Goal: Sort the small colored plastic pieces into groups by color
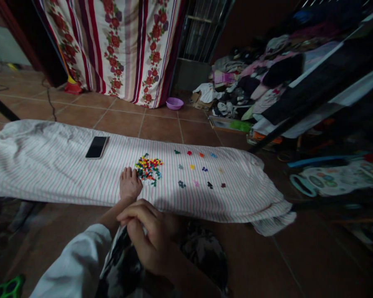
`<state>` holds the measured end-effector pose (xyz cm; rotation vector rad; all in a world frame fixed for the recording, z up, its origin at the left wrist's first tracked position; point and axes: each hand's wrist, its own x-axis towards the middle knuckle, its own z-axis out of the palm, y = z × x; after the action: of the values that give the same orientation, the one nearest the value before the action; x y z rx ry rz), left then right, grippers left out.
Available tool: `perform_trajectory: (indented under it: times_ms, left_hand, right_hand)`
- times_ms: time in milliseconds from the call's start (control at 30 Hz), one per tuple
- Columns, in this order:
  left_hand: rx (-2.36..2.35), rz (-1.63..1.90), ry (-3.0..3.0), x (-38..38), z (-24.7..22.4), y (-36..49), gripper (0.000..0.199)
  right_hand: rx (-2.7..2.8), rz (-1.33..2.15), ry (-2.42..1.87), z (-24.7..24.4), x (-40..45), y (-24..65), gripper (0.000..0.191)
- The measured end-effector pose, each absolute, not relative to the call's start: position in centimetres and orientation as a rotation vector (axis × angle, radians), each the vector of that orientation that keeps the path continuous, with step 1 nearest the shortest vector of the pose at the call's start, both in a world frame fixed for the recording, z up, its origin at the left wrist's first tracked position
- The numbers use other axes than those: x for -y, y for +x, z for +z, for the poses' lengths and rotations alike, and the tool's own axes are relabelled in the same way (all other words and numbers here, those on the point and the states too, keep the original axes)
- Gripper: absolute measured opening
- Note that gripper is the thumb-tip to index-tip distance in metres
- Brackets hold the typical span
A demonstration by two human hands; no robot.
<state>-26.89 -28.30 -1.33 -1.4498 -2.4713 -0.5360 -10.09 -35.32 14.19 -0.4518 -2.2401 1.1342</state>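
My left hand (pixel 130 184) lies palm down on a striped cloth (pixel 65 165), its fingers stretched out. Its fingertips are at the left edge of a mixed pile of small coloured pieces (pixel 148 167), mostly red, yellow, green and white. Closer to me, my right hand (pixel 147 236) is raised over my lap beside my left forearm. Its fingers are curled towards the thumb, and whatever may be between them is hidden. Right of the pile, small single-colour clusters lie in rows, among them a red cluster (pixel 189 153), a yellow cluster (pixel 192 167) and a pink cluster (pixel 196 183).
A phone (pixel 97 147) lies on the cloth to the left. Beyond are a floral curtain (pixel 127 49), a purple basin (pixel 174 103) and a red broom (pixel 73 86) on the tiled floor. Heaped clothes (pixel 245 82) fill the back right, behind a dark bar (pixel 276 132).
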Motion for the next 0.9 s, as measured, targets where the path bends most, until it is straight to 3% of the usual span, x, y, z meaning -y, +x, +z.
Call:
perform_trajectory:
  times_ms: [133, 233, 533, 700, 900]
  left_hand:
    - [2.479, -0.539, -1.453, 28.3, -1.3, -26.9, 0.045]
    - [2.497, -0.541, -1.463, 28.3, -1.1, -26.9, 0.045]
    - [2.513, -0.527, -1.461, 28.3, -1.1, -26.8, 0.045]
    - [2.549, -0.563, -1.446, 28.3, -1.3, -26.9, 0.043]
    - [2.555, -0.582, -1.418, 28.4, -1.2, -27.0, 0.039]
  right_hand:
    - [2.511, 1.036, -0.92, 6.5, 35.2, -8.9, 0.029]
    - [2.606, 1.136, -1.06, 2.7, 35.6, -6.4, 0.048]
    - [2.382, 1.569, -0.716, 7.9, 33.0, -6.6, 0.04]
    - [2.493, 1.022, -0.998, 8.3, 28.1, -11.6, 0.015]
    - [2.693, 0.577, -1.198, 6.0, 24.3, -14.7, 0.031]
